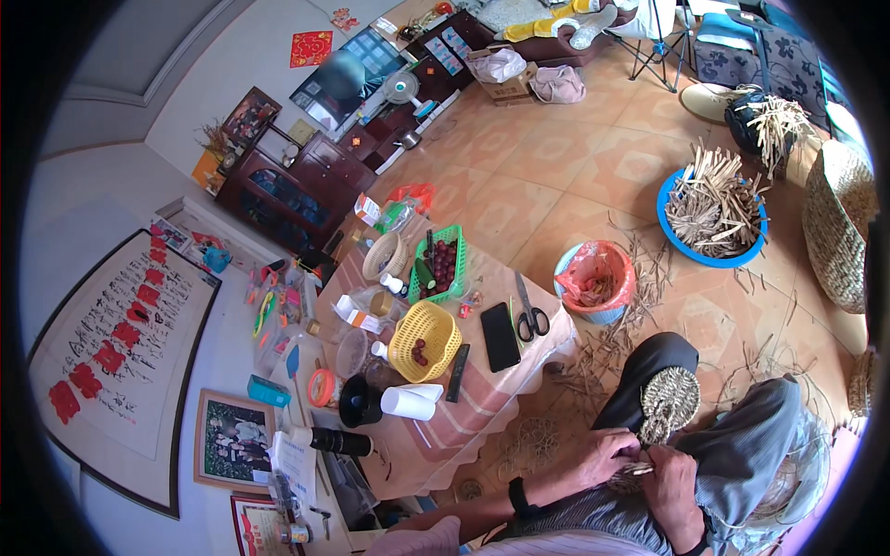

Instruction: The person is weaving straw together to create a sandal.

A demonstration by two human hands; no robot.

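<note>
A woven straw piece (671, 400) with a rounded end lies across my lap, its narrower end running down to my hands. My left hand (601, 461), with a dark band at the wrist, is closed with its fingertips on the straw. Close beside it, my right hand (674, 493) is closed too, thumb and fingers pinching the same work. Short pale straw ends (632, 470) show between the two hands. The fingers hide just where the strands cross.
A cloth-covered table (482, 417) at the left holds scissors (530, 320), a black phone (501, 338), a yellow basket (425, 343) and a green basket (438, 264) of fruit. A red-lined bin (595, 280) and a blue basin (714, 208) of straw strips stand on the floor among scraps.
</note>
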